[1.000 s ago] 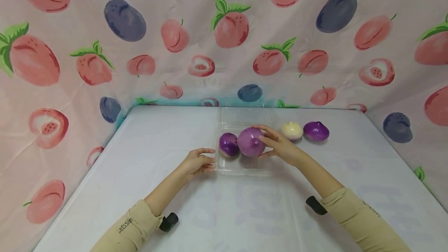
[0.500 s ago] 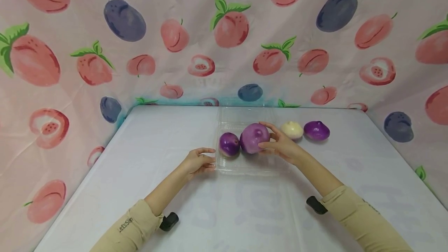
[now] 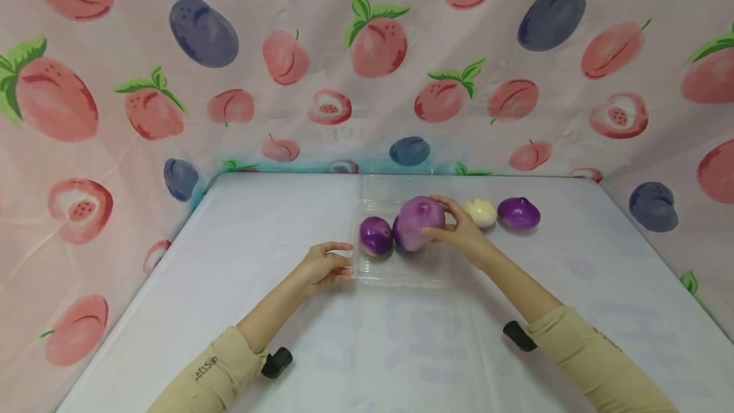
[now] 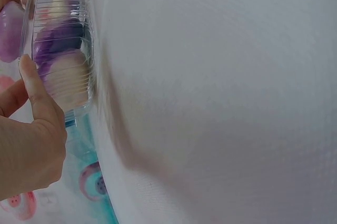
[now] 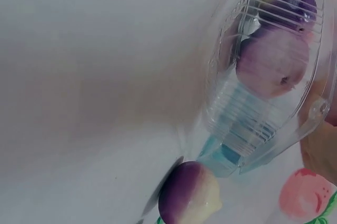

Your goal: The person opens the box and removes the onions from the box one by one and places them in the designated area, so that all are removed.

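Observation:
My right hand (image 3: 466, 234) grips a large pale purple onion (image 3: 424, 212) by its right side, thumb in front and fingers behind. The onion is raised over a clear plastic box (image 3: 378, 270), whose lid (image 3: 401, 187) lies back, away from me. Inside the box sits a dark purple onion (image 3: 375, 236) on the left; beside it a paler purple onion (image 5: 274, 63) shows through the wall in the right wrist view, mostly hidden by the held one in the head view. My left hand (image 3: 321, 266), fingers extended, touches the box's left wall; its fingertips (image 4: 27, 61) meet the rim.
To the right of the box stand a creamy white onion (image 3: 480, 212) and a deep purple onion (image 3: 518, 214) on the white-covered table (image 3: 275, 209). A fruit-printed cloth (image 3: 321, 50) hangs upright behind the table and along both sides.
My right hand has moved up and slightly right with the pale onion, whose tip now points upward. More of the onion behind it shows. My left hand and the box stay put.

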`<state>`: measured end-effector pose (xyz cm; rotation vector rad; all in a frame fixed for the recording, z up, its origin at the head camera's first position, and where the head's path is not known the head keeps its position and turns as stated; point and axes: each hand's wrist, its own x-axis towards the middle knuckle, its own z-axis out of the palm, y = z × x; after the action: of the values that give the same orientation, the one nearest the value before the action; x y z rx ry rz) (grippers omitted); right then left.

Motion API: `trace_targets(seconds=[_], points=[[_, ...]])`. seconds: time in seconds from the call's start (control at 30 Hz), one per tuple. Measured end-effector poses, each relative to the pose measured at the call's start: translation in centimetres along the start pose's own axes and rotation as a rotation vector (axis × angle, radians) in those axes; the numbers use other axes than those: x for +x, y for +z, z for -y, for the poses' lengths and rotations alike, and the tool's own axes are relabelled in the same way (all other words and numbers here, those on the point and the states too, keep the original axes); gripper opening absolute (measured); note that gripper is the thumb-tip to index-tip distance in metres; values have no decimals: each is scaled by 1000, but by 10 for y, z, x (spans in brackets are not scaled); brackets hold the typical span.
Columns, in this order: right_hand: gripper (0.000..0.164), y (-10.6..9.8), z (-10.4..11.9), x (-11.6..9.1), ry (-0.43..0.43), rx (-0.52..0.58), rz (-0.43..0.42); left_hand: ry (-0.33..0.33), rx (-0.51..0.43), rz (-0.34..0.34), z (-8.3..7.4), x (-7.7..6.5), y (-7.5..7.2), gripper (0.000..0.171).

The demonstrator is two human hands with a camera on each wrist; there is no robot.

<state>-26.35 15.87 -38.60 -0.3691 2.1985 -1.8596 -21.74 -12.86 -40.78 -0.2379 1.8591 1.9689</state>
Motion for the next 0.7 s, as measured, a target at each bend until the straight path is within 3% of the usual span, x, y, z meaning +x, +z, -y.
trace_targets(seconds=[0.33, 0.7], points=[[67, -10, 5, -7, -93, -206, -133, -6, -7, 5, 1, 1, -1, 46], [68, -27, 7, -13, -83, -271, -180, -15, 16, -10, 1, 3, -2, 44]])
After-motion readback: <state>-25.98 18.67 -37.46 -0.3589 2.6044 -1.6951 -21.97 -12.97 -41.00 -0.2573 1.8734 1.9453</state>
